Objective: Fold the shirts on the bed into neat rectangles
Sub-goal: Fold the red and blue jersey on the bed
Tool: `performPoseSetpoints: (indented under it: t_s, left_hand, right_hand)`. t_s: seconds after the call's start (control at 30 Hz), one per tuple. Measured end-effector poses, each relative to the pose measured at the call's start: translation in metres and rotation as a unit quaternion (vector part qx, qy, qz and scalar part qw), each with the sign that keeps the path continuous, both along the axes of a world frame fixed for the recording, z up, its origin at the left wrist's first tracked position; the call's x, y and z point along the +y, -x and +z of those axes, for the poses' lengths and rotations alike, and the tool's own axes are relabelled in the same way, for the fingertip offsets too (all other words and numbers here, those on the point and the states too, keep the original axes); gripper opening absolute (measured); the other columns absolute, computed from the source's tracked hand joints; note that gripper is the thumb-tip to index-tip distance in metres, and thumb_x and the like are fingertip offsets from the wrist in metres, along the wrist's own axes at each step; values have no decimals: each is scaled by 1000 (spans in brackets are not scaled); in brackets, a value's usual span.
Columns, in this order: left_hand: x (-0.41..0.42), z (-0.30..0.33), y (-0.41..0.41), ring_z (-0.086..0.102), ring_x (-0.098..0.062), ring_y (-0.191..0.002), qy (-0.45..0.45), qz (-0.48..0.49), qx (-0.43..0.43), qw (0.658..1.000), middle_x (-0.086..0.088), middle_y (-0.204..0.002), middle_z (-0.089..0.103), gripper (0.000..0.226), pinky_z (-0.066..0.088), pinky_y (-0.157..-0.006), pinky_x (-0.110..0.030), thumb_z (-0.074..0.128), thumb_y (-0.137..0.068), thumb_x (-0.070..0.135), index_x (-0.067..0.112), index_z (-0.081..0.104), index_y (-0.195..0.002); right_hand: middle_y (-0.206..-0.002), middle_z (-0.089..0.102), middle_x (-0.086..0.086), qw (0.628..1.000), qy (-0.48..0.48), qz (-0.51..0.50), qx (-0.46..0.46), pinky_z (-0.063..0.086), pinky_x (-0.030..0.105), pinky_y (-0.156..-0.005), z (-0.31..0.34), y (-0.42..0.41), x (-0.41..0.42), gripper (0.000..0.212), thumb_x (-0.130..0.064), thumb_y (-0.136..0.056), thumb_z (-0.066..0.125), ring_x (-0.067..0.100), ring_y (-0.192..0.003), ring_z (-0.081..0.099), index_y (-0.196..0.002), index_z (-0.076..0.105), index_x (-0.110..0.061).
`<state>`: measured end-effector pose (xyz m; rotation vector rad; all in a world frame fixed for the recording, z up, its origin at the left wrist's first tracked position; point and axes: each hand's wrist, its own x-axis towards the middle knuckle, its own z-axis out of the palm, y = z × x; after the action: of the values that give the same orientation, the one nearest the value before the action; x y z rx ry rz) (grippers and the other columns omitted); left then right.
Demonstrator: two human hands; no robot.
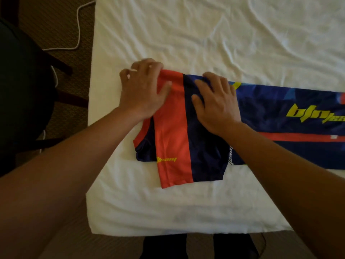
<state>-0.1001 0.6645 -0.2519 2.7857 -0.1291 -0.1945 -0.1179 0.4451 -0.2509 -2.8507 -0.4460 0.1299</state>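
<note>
Folding the sleeve end of the shirt [186, 128] is the step in hand, and doing it well depends on keeping the far edge straight. The shirt, navy with an orange panel and yellow lettering, lies across the near part of the bed [205, 34], stretching from the left corner area off toward the right edge of view. A flap of orange and navy cloth lies turned over toward the near edge of the bed, its lower corner hanging past the rest of the garment. The left hand [141, 90] curls its fingers over the far left corner of the orange panel and appears to pinch the cloth there, thumb lying on top. The right hand [216, 101] presses on the navy part just beside it, fingers bent into the fabric at the far edge; whether it pinches or only presses is hard to tell. A good fold probably calls for both hands to draw the far edge taut and level, then smooth the flap so its sides run parallel to the body. The slippery-looking fabric may slide, so firm flat pressure should help. On the floor to the left lies a white cable [78, 25].
</note>
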Motion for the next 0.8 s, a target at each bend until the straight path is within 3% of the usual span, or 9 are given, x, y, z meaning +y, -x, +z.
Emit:
performPoseSetpoints:
  t_s: [0.1,0.23,0.3,0.37,0.4,0.47,0.53,0.67,0.8]
  left_hand:
    - [9,-19,25,19,-34,-153,-91,-181,45,978,-8,-168,17,74,21,-116,-57,23,-100,67,23,25,-159]
    - [21,-31,24,2,-32,-157,-142,-187,62,970,-5,-171,-4,85,11,-118,-63,17,-94,77,29,7,-163]
    - [20,-30,22,2,-32,-157,-143,-191,66,969,-5,-171,-5,87,10,-117,-65,17,-92,79,30,6,-163]
    - [19,-29,22,2,-32,-157,-145,-192,68,968,-4,-171,-5,87,10,-116,-65,17,-91,80,30,6,-163]
    - [19,-27,22,3,-32,-157,-147,-190,65,969,-5,-171,-4,88,11,-116,-65,17,-91,79,30,6,-163]
    - [20,-24,24,5,-33,-157,-145,-183,50,971,-7,-171,0,87,13,-116,-63,20,-92,78,28,9,-163]
    - [19,-20,25,10,-33,-156,-147,-181,37,972,-9,-171,5,86,15,-116,-61,22,-93,75,26,13,-162]
    - [20,-15,23,19,-34,-153,-162,-187,60,967,-10,-170,9,87,19,-115,-60,19,-91,77,24,19,-160]
    - [16,-9,17,16,-31,-154,-167,-178,81,966,-8,-169,10,85,17,-116,-57,35,-91,76,26,21,-159]
  right_hand:
    - [-157,39,16,997,4,67,23,39,52,-101,-11,62,7,55,-46,-100,47,39,-137,42,-147,51,-16]
    - [-170,6,10,982,66,137,114,21,59,-116,-30,121,4,78,-70,-97,33,34,-155,10,-161,19,-27]
    - [-170,4,10,983,67,123,121,18,59,-117,-30,124,5,85,-76,-94,33,34,-155,9,-162,17,-28]
    - [-167,18,14,987,51,109,105,23,57,-111,-22,124,10,85,-76,-91,39,37,-150,24,-158,29,-24]
    - [-159,32,16,990,36,110,85,28,55,-104,-17,124,14,82,-75,-90,44,38,-140,36,-151,40,-20]
    - [-124,57,14,990,-7,135,41,36,48,-86,-9,129,23,66,-72,-87,53,34,-105,53,-120,58,-15]
    - [-96,63,7,986,-21,147,81,40,42,-76,-1,138,35,56,-71,-85,56,30,-82,57,-95,62,-16]
    - [-87,66,2,979,32,85,183,43,38,-73,10,145,54,40,-57,-89,57,25,-77,61,-87,67,-18]
    - [-76,54,-6,956,4,52,289,39,33,-70,24,132,56,11,-27,-85,58,18,-68,52,-79,51,-21]
